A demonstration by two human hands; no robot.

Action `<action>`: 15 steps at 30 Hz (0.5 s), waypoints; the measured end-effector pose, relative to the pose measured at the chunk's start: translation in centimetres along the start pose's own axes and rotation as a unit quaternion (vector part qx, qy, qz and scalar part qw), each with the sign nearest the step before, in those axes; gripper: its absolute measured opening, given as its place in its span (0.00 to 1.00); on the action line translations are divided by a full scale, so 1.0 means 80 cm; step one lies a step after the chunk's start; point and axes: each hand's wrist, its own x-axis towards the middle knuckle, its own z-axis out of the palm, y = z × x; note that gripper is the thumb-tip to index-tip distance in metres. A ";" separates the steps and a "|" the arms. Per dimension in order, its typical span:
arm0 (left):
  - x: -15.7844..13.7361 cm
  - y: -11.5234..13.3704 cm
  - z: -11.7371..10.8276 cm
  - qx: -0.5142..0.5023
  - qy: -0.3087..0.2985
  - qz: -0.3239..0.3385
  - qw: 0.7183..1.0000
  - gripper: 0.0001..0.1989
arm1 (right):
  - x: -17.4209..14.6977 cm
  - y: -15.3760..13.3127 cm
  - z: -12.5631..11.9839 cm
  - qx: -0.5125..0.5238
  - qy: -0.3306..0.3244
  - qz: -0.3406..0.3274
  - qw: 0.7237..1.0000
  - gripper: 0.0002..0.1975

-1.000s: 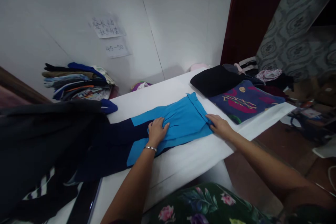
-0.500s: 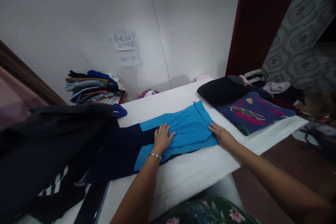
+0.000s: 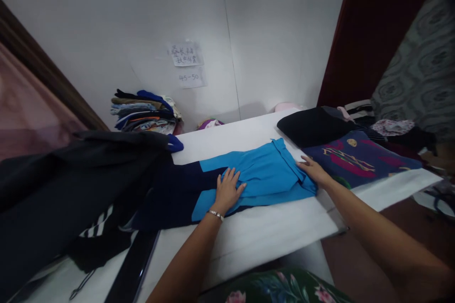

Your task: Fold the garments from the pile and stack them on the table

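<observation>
A bright blue and navy garment (image 3: 263,170) lies folded lengthwise on the white table, with creases across its blue part. My left hand (image 3: 228,191), a bracelet at its wrist, rests flat on the middle of it with the fingers spread. At the garment's right end, my right hand (image 3: 314,170) grips the edge, where the cloth is bunched and drawn to the right. The thumb of that hand is hidden. Dark grey clothing (image 3: 88,170) is heaped at the left and overlaps the navy part.
A stack of folded clothes (image 3: 145,111) stands at the back left by the wall. On the right lie a folded black garment (image 3: 313,125) and a patterned purple-blue garment (image 3: 359,158). The white table (image 3: 277,225) ends at its front edge before my body. Paper signs (image 3: 186,54) hang on the wall.
My right hand has shifted right and up, drawing the lower right corner of the blue cloth along. The left hand stays on the same part of the garment. The view has turned slightly left.
</observation>
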 end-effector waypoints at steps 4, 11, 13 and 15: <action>-0.003 -0.001 0.009 -0.009 -0.006 -0.008 1.000 0.28 | 0.012 -0.008 0.000 0.053 -0.068 0.065 0.994 0.39; -0.001 0.005 -0.005 -0.025 -0.034 -0.018 0.999 0.28 | 0.012 -0.026 0.003 0.087 -0.151 0.066 0.982 0.25; -0.001 0.014 -0.012 -0.033 -0.030 -0.010 0.999 0.28 | 0.015 -0.034 -0.016 0.049 -0.110 0.022 0.993 0.26; 0.001 0.029 -0.018 -0.045 -0.021 0.011 0.999 0.30 | 0.026 -0.039 -0.054 -0.041 -0.046 -0.020 0.998 0.27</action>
